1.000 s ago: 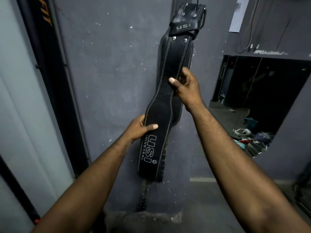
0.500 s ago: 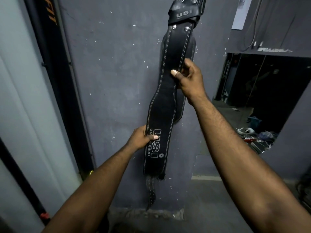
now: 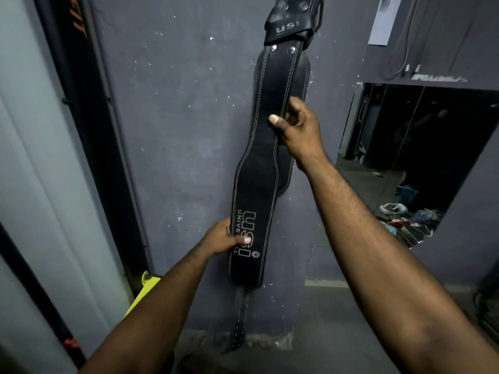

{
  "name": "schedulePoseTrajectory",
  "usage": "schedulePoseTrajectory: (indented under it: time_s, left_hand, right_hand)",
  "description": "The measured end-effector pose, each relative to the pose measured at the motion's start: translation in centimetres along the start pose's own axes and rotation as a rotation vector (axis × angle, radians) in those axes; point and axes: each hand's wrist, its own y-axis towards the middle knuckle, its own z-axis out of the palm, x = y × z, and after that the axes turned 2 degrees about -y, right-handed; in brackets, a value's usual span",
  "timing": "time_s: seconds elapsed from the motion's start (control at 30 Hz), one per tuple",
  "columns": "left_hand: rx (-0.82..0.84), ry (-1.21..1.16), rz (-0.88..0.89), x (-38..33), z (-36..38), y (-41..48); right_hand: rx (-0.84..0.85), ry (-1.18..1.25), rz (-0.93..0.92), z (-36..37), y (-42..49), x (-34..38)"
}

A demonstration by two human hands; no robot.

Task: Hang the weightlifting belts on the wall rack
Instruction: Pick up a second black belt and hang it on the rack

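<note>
Head view:
Belt: the black USI weightlifting belt (image 3: 259, 163) hangs upright against the grey wall (image 3: 175, 117); its top runs out at the frame's upper edge.
Left hand (image 3: 224, 237): grips the belt's lower left edge, thumb on the logo.
Right hand (image 3: 299, 128): well apart, clamped on the right edge at mid-height.
Room: mirror (image 3: 418, 157) on the right, paper sheet (image 3: 382, 20) above it.

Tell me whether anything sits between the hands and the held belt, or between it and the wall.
Nothing on the hand side: the left hand and right hand both grip the front belt. Between it and the wall hangs a second belt.
</note>
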Motion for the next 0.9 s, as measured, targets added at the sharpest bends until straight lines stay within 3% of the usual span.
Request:
schedulePoseTrajectory:
  time_s: [0.17, 0.33, 0.5, 0.7, 0.9]
  left_hand:
    - [-0.018, 0.037, -0.053, 1.0, -0.1, -0.1]
    - [0.140, -0.085, -0.078, -1.8, -1.4, -0.5]
    - [0.125, -0.262, 0.129, -11.0, -5.1, -1.6]
    - [-0.150, -0.471, 0.343, -23.6, -11.0, -0.5]
    - [-0.276, -0.560, 0.366, -26.5, -12.1, 0.5]
  right_hand:
    - [0.060, 0.033, 0.003, 0.2, -0.4, -0.7]
    - [0.107, 0.073, 0.006, -0.3, -0.4, -0.6]
    - [0.185, 0.101, 0.029, -0.9, -0.5, -1.0]
    - [0.285, 0.165, 0.074, -0.4, -2.4, -1.0]
    - [0.450, 0.167, 0.152, -1.8, -2.8, -0.8]
